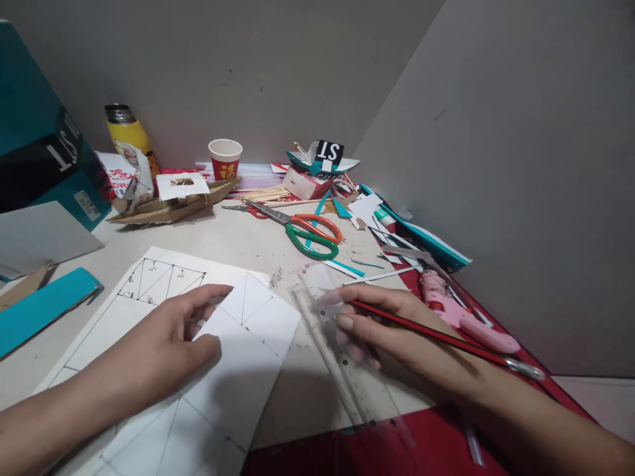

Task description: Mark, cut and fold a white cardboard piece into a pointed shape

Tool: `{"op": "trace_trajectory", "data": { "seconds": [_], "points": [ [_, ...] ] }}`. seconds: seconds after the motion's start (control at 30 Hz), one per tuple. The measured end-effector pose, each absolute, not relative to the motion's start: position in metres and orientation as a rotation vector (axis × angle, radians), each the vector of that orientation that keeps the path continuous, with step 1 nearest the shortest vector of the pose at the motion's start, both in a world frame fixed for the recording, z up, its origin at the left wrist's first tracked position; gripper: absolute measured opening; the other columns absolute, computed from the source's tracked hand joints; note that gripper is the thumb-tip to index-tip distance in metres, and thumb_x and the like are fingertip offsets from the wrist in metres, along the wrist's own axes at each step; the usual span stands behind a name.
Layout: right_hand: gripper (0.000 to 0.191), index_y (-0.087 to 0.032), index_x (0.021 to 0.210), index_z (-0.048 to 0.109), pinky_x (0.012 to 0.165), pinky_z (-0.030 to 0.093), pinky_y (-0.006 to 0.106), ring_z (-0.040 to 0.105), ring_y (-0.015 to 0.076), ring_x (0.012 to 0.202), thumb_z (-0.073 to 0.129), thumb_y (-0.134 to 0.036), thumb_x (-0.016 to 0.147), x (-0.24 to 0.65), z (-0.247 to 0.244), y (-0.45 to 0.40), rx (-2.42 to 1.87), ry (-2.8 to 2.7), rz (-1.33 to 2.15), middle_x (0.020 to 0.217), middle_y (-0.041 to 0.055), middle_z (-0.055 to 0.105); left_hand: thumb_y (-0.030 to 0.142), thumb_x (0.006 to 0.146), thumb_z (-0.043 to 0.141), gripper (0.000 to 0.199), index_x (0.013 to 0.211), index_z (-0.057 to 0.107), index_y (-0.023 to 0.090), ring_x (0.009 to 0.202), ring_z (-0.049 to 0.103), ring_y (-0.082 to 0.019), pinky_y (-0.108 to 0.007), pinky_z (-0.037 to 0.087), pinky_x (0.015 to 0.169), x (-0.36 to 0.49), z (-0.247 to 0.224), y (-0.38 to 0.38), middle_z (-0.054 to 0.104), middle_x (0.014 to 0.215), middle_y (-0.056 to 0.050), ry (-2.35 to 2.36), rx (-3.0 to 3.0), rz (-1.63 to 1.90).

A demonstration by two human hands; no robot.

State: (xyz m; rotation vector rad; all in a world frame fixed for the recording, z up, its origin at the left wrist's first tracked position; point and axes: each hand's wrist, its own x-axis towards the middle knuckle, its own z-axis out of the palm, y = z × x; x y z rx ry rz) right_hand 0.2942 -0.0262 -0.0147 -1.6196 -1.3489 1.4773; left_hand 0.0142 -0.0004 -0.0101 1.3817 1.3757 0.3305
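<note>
My left hand (183, 330) grips the edge of a white sheet (268, 337) with faint pencil lines, between thumb and fingers. Under it lies a larger sheet (99, 344) with a dark drawn grid and handwritten marks. My right hand (372, 324) pinches a red and black pencil (426, 334), its rear end pointing to the lower right. A clear ruler (342, 360), blurred, is at the fingers of my right hand, beside the white sheet; whether those fingers also hold it is hard to tell.
Scissors (312, 236) with orange and green handles lie ahead. Behind are a paper cup (225, 158), a cardboard boat (173, 208) and a yellow bottle (131, 135). A pink glue gun (466, 317) and paper scraps lie right; a teal box (44, 132) stands left.
</note>
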Motion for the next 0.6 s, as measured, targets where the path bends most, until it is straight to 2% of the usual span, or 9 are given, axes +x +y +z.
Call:
{"op": "trace_trajectory", "data": {
  "seconds": [0.1,0.17,0.27,0.37,0.47,0.6],
  "points": [
    [0.040,-0.014,0.111,0.064,0.040,0.043,0.017,0.059,0.0109,0.050,0.073,-0.036,0.078,0.292,-0.014,-0.025,-1.632,-1.311,1.514,0.066,0.0022,0.065,0.026,0.072,0.062,0.071,0.141,0.046,0.025,0.126,0.050,-0.034,-0.040,0.043,0.090,0.014,-0.011,0.000,0.068,0.115,-0.010,1.465,1.389,0.329],
    [0.043,-0.014,0.114,0.064,0.038,0.042,0.016,0.059,0.0109,0.049,0.074,-0.034,0.077,0.291,-0.016,-0.025,-1.635,-1.294,1.524,0.065,0.0017,0.065,0.026,0.073,0.060,0.072,0.143,0.043,0.025,0.119,0.055,-0.034,-0.037,0.046,0.082,0.015,-0.011,0.000,0.069,0.109,-0.010,1.468,1.428,0.306],
    [0.047,-0.015,0.117,0.063,0.036,0.040,0.016,0.059,0.0112,0.048,0.075,-0.033,0.075,0.290,-0.022,-0.026,-1.630,-1.277,1.549,0.067,0.0010,0.064,0.028,0.075,0.057,0.071,0.144,0.039,0.022,0.087,0.065,-0.028,-0.032,0.046,0.068,0.015,-0.012,-0.001,0.069,0.092,-0.006,1.478,1.610,0.236],
    [0.046,-0.015,0.115,0.064,0.037,0.040,0.016,0.058,0.0101,0.048,0.075,-0.032,0.074,0.290,-0.025,-0.027,-1.613,-1.273,1.548,0.068,-0.0008,0.061,0.031,0.079,0.051,0.066,0.142,0.039,0.019,0.060,0.057,-0.021,-0.030,0.039,0.054,0.015,-0.011,-0.003,0.061,0.067,0.001,1.487,1.838,0.072],
    [0.042,-0.015,0.112,0.065,0.037,0.040,0.017,0.056,0.0089,0.046,0.075,-0.029,0.074,0.290,-0.024,-0.027,-1.589,-1.279,1.503,0.066,-0.0021,0.059,0.034,0.081,0.050,0.063,0.141,0.039,0.021,0.053,0.052,-0.019,-0.029,0.034,0.050,0.015,-0.012,-0.005,0.056,0.058,0.004,1.503,1.935,0.004],
    [0.040,-0.016,0.106,0.067,0.037,0.042,0.019,0.056,0.0104,0.046,0.078,-0.030,0.070,0.288,-0.017,-0.027,-1.599,-1.270,1.450,0.064,-0.0019,0.058,0.037,0.081,0.054,0.069,0.145,0.034,0.027,0.053,0.051,-0.016,-0.026,0.034,0.048,0.013,-0.012,-0.002,0.054,0.059,0.006,1.514,1.806,0.081]
  ]
}}
